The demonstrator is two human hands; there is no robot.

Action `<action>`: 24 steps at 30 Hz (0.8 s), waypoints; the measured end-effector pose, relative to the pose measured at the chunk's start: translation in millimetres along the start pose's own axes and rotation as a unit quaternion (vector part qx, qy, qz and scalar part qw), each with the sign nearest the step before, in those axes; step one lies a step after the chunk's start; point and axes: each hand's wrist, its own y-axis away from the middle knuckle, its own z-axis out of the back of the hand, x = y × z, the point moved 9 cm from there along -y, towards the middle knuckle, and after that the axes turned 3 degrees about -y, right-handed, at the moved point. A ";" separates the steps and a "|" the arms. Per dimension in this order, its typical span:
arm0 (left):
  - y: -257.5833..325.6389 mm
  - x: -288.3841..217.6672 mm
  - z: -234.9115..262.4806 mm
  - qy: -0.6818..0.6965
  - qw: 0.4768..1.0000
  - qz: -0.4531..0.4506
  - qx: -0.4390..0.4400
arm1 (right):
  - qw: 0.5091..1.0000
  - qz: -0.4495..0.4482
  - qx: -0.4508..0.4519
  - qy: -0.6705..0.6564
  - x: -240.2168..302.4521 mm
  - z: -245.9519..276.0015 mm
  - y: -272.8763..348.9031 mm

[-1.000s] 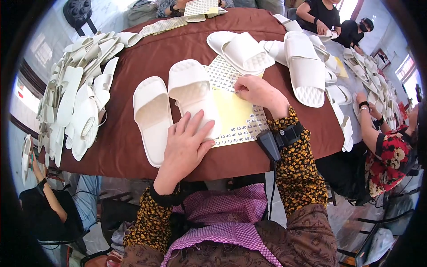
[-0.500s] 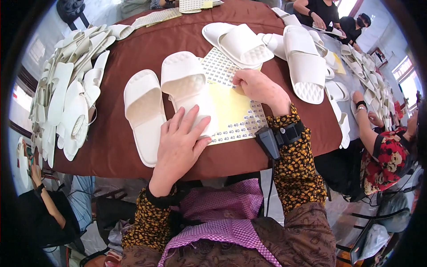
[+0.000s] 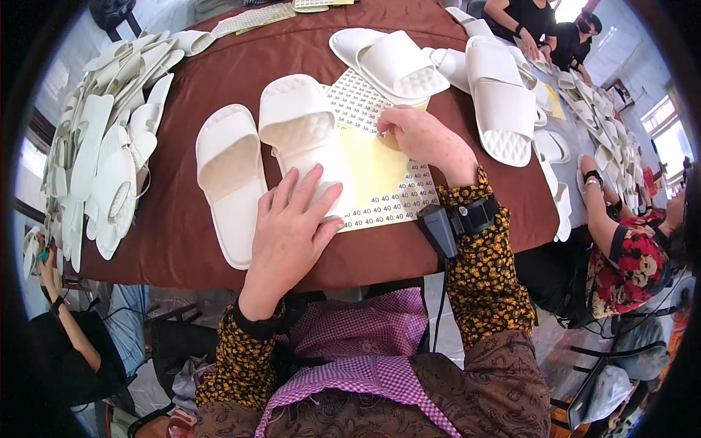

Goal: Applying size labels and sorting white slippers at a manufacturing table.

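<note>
Right now we are looking at a white slipper (image 3: 303, 139) lying sole-down on the brown tablecloth (image 3: 182, 66), its long axis running away from us and leaning a little to the left, open toe end far and heel near. Our left hand (image 3: 292, 226) is lying flat, fingers spread, on the heel end, pressing rather than clasping, so nothing is being gripped. Just beside it on the left, a second white slipper (image 3: 228, 179) is lying nearly parallel, its near end reaching closer to the table edge. Under the first slipper's right side a sticker sheet (image 3: 383, 179) is spreading out, part white, part yellow. Our right hand (image 3: 423, 139) is resting on that sheet with fingertips pinched together at a small sticker; we cannot tell whether it is lifted. Beyond, more slippers (image 3: 398, 62) are lying across the far side, and a heap of white slipper parts (image 3: 102, 146) is crowding the left edge. Bare cloth is showing between the pair and that heap, and along the near edge.
</note>
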 end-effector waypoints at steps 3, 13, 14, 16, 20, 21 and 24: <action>0.5 0.3 0.3 -0.005 1.000 -0.005 -0.004 | 1.000 0.000 0.004 0.000 2.0 -0.2 -0.4; 0.3 -0.4 -0.8 -0.008 1.000 -0.010 -0.010 | 1.000 -0.013 0.004 0.007 1.1 0.1 1.5; 0.2 -0.6 -0.5 -0.008 1.000 -0.010 -0.009 | 1.000 -0.013 0.004 0.006 1.5 0.9 1.2; 0.2 0.3 -0.5 -0.004 1.000 -0.002 -0.004 | 0.999 -0.020 0.027 0.008 0.7 -1.6 0.4; -0.3 -0.8 0.5 -0.007 1.000 -0.010 -0.012 | 1.000 -0.018 0.006 -0.014 -2.1 -0.1 1.5; -0.6 -1.4 0.7 -0.008 1.000 -0.010 -0.013 | 1.000 -0.010 0.004 -0.008 -1.6 -0.5 1.3; -0.3 -1.0 0.1 -0.009 1.000 -0.009 -0.012 | 1.000 -0.007 0.008 0.001 -1.6 -2.0 0.3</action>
